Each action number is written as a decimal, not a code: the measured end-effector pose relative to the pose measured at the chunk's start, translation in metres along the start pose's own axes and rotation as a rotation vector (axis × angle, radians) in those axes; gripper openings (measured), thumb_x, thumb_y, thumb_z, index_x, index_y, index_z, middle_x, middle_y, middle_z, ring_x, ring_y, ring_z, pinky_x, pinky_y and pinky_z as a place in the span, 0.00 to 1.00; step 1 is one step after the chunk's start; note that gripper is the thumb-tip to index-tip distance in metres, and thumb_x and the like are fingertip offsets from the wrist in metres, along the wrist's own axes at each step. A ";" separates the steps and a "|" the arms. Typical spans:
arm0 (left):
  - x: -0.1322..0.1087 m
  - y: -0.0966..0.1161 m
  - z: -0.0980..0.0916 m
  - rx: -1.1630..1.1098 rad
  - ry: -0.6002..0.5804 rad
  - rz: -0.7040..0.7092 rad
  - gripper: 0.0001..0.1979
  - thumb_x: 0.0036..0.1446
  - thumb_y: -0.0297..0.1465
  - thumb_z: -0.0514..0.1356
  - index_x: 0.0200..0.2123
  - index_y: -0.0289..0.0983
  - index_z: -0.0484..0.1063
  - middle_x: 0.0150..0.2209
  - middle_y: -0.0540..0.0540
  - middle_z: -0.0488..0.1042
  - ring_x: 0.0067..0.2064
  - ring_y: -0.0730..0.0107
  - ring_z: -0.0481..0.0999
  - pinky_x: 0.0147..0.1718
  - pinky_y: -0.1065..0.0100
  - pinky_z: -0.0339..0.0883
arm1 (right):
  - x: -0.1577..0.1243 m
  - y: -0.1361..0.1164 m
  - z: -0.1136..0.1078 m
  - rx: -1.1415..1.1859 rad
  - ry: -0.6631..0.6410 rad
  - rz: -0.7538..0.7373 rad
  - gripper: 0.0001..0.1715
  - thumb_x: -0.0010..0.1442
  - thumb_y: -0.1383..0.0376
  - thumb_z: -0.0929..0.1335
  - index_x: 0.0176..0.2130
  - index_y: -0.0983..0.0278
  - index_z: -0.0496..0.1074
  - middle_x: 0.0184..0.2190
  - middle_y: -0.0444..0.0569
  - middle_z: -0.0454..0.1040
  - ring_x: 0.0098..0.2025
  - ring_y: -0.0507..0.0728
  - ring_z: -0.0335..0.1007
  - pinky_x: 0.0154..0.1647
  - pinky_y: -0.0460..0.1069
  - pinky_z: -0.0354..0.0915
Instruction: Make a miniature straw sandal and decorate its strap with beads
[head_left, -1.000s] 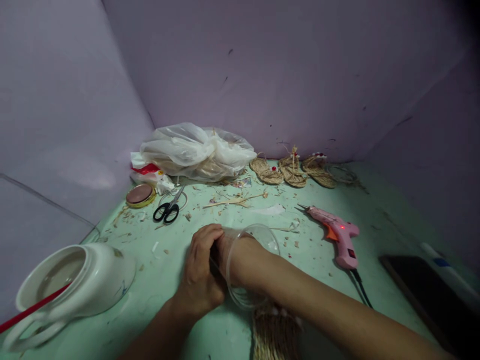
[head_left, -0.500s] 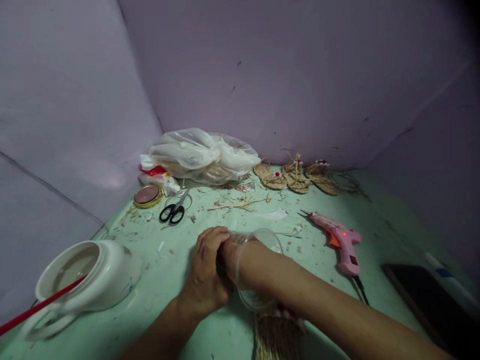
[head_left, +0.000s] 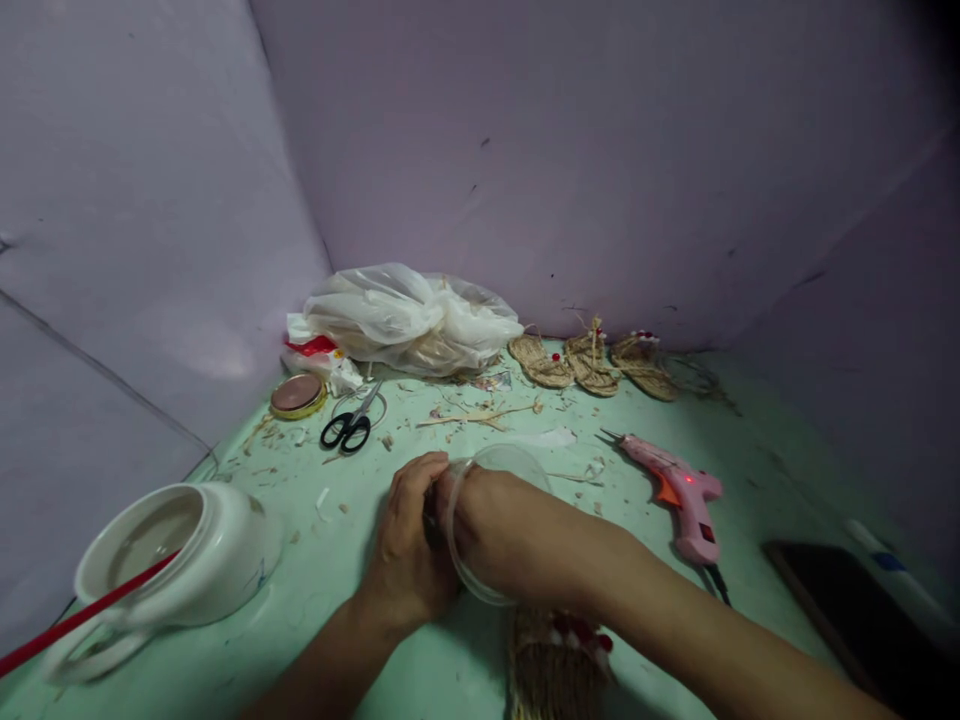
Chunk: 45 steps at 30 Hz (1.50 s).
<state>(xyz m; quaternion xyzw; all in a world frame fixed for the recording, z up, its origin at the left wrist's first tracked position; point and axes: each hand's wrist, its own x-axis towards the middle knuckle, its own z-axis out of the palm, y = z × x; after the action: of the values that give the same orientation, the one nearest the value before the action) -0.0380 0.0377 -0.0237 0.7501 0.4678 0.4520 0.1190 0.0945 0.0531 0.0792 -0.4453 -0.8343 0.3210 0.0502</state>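
Observation:
Fingers wrapped round its outside, my left hand [head_left: 411, 535] grips a clear plastic cup [head_left: 517, 458] lying on its side, mouth toward me. Inside the cup reaches my right hand [head_left: 487, 510]. Its fingertips are hidden behind my left hand and the cup wall, so I cannot tell what they hold. Just below the cup, a woven straw piece [head_left: 559, 675] with red and white beads lies partly under my right forearm.
A pink glue gun [head_left: 679, 485] with a red light lies right, beside a dark phone [head_left: 847, 600]. Black-handled scissors [head_left: 349, 428], a round tin [head_left: 298, 393] and a white pot [head_left: 180, 550] are left. Behind are a plastic bag [head_left: 412, 320] and small straw slippers [head_left: 589, 362]. Scraps litter the table.
My right hand has drawn partway back out of the cup, so more of it shows. The cup's mouth has shifted slightly left, uncovering more of the beaded straw piece.

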 end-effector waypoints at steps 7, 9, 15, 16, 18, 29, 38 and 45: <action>0.003 -0.003 -0.002 0.003 -0.008 -0.260 0.30 0.47 0.35 0.62 0.53 0.37 0.57 0.49 0.36 0.70 0.51 0.50 0.70 0.49 0.47 0.64 | -0.028 0.008 -0.020 0.760 0.330 0.150 0.10 0.60 0.65 0.60 0.28 0.64 0.64 0.18 0.41 0.61 0.21 0.49 0.54 0.23 0.45 0.52; 0.004 -0.009 0.001 -0.041 0.036 -0.308 0.31 0.46 0.33 0.62 0.54 0.37 0.57 0.51 0.36 0.68 0.53 0.49 0.68 0.52 0.46 0.61 | -0.035 0.018 -0.021 1.158 0.302 0.182 0.10 0.59 0.62 0.62 0.28 0.64 0.64 0.17 0.38 0.58 0.18 0.46 0.48 0.19 0.44 0.46; 0.002 -0.012 -0.003 0.010 0.221 -0.396 0.42 0.45 0.35 0.64 0.61 0.33 0.49 0.56 0.31 0.59 0.59 0.43 0.59 0.55 0.40 0.54 | -0.059 0.046 -0.003 1.698 0.199 0.189 0.13 0.48 0.64 0.72 0.30 0.66 0.64 0.26 0.43 0.66 0.18 0.43 0.47 0.17 0.42 0.38; 0.000 -0.006 -0.007 0.032 0.294 -0.348 0.42 0.44 0.34 0.65 0.60 0.33 0.50 0.56 0.32 0.59 0.58 0.43 0.59 0.55 0.41 0.53 | -0.064 0.048 0.001 1.696 0.195 0.198 0.13 0.48 0.64 0.71 0.30 0.66 0.64 0.25 0.42 0.65 0.18 0.42 0.46 0.16 0.42 0.37; -0.003 0.012 -0.016 0.033 0.448 -0.158 0.37 0.43 0.30 0.67 0.57 0.37 0.56 0.53 0.37 0.62 0.55 0.49 0.63 0.55 0.45 0.56 | -0.073 0.052 0.006 1.653 0.206 0.217 0.13 0.50 0.63 0.71 0.30 0.66 0.64 0.24 0.40 0.62 0.17 0.42 0.42 0.16 0.42 0.34; 0.031 0.088 0.017 -0.365 -0.161 0.159 0.09 0.53 0.23 0.57 0.34 0.38 0.75 0.29 0.48 0.74 0.30 0.71 0.74 0.28 0.70 0.69 | -0.091 0.059 0.024 1.506 0.326 0.221 0.20 0.45 0.55 0.73 0.24 0.67 0.65 0.15 0.35 0.53 0.17 0.44 0.40 0.17 0.44 0.34; 0.042 0.058 0.024 -0.656 -0.260 -0.569 0.07 0.47 0.34 0.63 0.28 0.35 0.74 0.18 0.52 0.70 0.21 0.74 0.66 0.20 0.72 0.59 | -0.080 0.084 0.026 1.773 0.302 0.302 0.12 0.49 0.67 0.69 0.35 0.72 0.76 0.24 0.44 0.65 0.18 0.43 0.47 0.15 0.41 0.40; 0.041 0.060 0.033 -0.961 -0.362 -0.800 0.06 0.43 0.31 0.64 0.25 0.34 0.72 0.18 0.50 0.71 0.20 0.75 0.67 0.20 0.72 0.60 | -0.078 0.094 0.030 1.780 0.379 0.375 0.14 0.45 0.72 0.72 0.36 0.72 0.77 0.25 0.45 0.68 0.20 0.43 0.53 0.17 0.40 0.47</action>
<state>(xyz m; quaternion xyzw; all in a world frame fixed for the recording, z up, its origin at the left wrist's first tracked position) 0.0298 0.0466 0.0171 0.4453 0.4292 0.3979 0.6776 0.1968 0.0156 0.0162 -0.4153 -0.1729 0.7679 0.4561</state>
